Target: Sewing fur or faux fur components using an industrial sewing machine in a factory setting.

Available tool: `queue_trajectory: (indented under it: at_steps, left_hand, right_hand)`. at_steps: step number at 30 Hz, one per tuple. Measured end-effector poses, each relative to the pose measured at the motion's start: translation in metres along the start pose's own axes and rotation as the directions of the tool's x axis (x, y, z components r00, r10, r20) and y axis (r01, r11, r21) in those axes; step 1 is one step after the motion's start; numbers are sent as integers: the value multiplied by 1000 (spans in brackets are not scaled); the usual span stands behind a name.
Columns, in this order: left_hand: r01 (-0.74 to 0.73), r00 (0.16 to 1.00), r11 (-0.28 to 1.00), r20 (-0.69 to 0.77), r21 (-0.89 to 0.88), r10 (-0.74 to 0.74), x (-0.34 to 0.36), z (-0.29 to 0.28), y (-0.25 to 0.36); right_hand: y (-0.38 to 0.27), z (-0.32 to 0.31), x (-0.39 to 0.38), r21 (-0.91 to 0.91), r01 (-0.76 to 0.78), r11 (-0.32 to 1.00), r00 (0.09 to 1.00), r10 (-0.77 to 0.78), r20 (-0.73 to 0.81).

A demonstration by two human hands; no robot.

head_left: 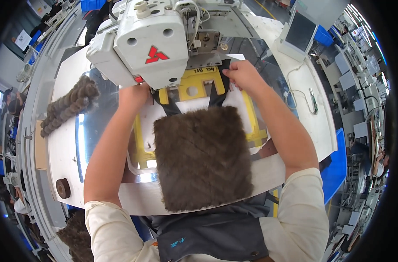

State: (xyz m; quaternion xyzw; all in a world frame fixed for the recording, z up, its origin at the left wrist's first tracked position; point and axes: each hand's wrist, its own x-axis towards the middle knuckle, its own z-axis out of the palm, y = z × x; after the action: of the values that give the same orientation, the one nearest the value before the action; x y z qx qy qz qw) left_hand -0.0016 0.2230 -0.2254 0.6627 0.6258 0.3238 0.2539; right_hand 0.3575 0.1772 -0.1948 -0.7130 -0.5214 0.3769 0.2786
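A square piece of brown fur (202, 156) lies on the white sewing table (63, 144), its near edge hanging over the table front. Two black straps (218, 94) run from under its far edge onto a yellow clamp frame (199, 81) beneath the white sewing machine head (142, 41). My left hand (133, 97) presses down at the left strap, just under the machine head. At the top end of the right strap, my right hand (244, 75) pinches it against the frame. A white sheet (240, 102) lies between fur and frame.
A stack of brown fur pieces (68, 107) lies at the table's left side. A small control screen (301, 31) stands at the far right, with a cable (301, 94) trailing over the table. More brown fur (76, 238) sits low at the left. Other workstations line the right edge.
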Motion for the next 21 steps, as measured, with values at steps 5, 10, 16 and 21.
queue_trajectory:
  at_steps: [5, 10, 16, 21]
  left_hand:
    - [153, 985, 976, 105, -158, -137, -14, -17, 10]
    - [112, 993, 983, 57, -145, -105, -61, -31, 15]
    - [-466, 885, 858, 127, 218, 448, -84, -26, 18]
    - [-450, 891, 840, 206, 303, 404, -55, -22, 12]
  right_hand:
    - [12, 2, -10, 289, 44, 956, 998, -27, -64]
    - [18, -7, -69, 242, 41, 969, 996, -21, -85]
    - [20, -3, -140, 169, 25, 985, 996, -38, 74]
    - [14, -3, -155, 176, -91, 980, 991, 72, 113]
